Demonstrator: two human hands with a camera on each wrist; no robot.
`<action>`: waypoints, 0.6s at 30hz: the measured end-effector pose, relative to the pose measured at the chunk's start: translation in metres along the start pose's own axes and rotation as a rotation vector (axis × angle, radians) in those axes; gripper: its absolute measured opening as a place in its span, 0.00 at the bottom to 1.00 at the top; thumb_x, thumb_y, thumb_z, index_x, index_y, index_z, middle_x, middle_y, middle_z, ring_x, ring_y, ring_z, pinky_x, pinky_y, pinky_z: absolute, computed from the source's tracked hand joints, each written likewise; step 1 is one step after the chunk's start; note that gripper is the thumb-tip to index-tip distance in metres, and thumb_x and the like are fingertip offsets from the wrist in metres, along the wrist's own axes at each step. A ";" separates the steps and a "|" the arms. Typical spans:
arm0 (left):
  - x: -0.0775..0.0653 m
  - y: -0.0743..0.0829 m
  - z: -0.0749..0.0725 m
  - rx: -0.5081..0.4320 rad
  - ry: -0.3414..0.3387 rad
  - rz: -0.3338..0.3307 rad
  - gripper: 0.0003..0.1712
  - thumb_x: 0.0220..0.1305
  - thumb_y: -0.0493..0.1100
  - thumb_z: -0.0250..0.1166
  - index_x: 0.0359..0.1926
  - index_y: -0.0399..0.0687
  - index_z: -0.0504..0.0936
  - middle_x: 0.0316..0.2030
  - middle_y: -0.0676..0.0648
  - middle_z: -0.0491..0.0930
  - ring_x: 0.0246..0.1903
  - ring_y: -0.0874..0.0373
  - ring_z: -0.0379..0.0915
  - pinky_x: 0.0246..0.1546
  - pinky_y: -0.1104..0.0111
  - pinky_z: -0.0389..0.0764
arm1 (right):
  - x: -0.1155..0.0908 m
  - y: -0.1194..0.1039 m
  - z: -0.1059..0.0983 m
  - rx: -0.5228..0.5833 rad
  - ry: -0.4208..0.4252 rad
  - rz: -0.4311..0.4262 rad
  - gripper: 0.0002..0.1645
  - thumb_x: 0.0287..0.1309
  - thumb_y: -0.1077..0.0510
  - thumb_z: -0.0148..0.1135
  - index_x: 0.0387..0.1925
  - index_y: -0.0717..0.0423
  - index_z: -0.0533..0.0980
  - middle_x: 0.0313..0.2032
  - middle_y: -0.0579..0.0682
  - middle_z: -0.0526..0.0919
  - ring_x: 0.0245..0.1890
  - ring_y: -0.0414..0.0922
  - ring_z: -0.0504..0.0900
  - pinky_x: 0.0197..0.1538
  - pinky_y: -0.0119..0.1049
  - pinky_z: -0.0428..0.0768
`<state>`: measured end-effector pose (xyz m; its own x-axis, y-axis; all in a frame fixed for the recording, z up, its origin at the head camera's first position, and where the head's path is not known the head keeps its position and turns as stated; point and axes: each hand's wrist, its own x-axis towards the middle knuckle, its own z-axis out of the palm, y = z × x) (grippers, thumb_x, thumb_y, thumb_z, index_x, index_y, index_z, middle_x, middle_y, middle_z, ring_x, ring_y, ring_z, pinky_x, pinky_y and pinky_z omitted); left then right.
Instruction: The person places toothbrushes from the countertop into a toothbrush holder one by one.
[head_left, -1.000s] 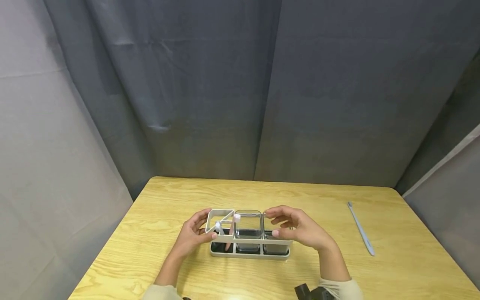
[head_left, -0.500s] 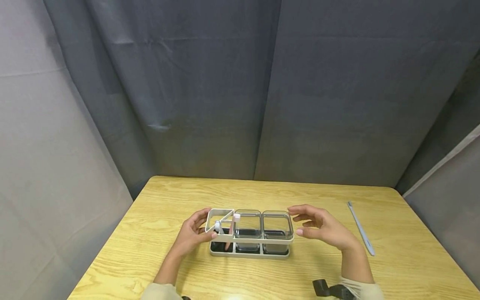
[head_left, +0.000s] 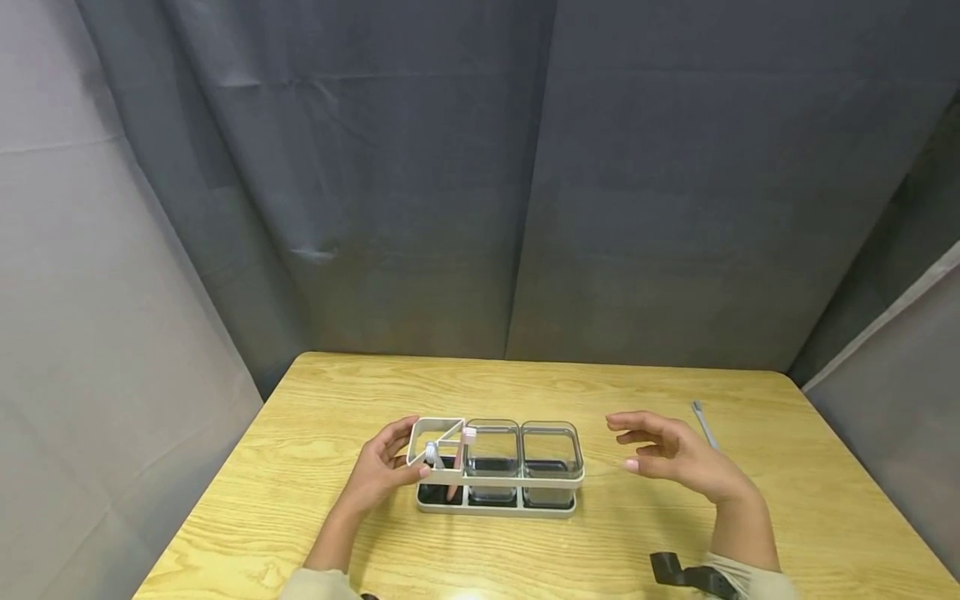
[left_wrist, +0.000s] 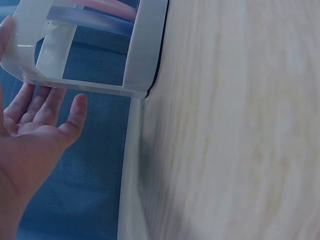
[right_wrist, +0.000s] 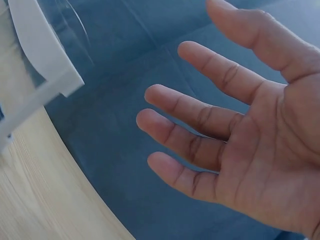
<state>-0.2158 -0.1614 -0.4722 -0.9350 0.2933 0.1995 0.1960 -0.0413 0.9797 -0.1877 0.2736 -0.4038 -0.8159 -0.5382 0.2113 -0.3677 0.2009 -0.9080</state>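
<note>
- Left hand [head_left: 384, 468], lower centre, grips the left end of the holder [head_left: 495, 481].
- Right hand [head_left: 688, 457], lower right, fingers spread, partly hiding the blue toothbrush [head_left: 703, 423].

A white, three-bay rectangular rack [head_left: 492, 481] with a dark base stands upright between the counter's [head_left: 375, 387] left and right edges. Clear, square-mouthed cups [head_left: 550, 472] fill two bays; a pink toothbrush [head_left: 457, 468] and a pale blue toothbrush [left_wrist: 92, 21] lean in the left. A slim blue toothbrush [head_left: 703, 425], partly hidden, lies toward the far right corner.
</note>
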 end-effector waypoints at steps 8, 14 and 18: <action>0.000 -0.006 -0.002 0.015 0.006 0.018 0.42 0.46 0.30 0.72 0.63 0.40 0.65 0.58 0.38 0.68 0.59 0.35 0.59 0.53 0.53 0.67 | -0.016 0.005 -0.014 -0.004 0.016 0.044 0.29 0.60 0.66 0.57 0.62 0.62 0.63 0.59 0.46 0.68 0.54 0.43 0.71 0.47 0.40 0.77; 0.000 -0.008 -0.002 0.001 -0.001 0.026 0.42 0.47 0.30 0.72 0.64 0.38 0.64 0.59 0.37 0.68 0.59 0.33 0.57 0.53 0.53 0.67 | -0.027 0.008 -0.024 -0.001 0.020 0.028 0.29 0.60 0.69 0.55 0.63 0.65 0.62 0.59 0.43 0.68 0.54 0.41 0.71 0.46 0.39 0.77; 0.001 -0.007 -0.002 0.006 0.003 0.021 0.42 0.47 0.30 0.72 0.64 0.39 0.64 0.58 0.38 0.68 0.59 0.34 0.58 0.53 0.52 0.66 | -0.034 0.008 -0.031 0.010 0.027 0.055 0.30 0.61 0.69 0.55 0.63 0.67 0.60 0.60 0.44 0.67 0.54 0.40 0.70 0.46 0.40 0.77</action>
<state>-0.2185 -0.1624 -0.4787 -0.9316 0.2893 0.2202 0.2174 -0.0419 0.9752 -0.1771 0.3185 -0.4074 -0.8465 -0.5042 0.1707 -0.3176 0.2210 -0.9221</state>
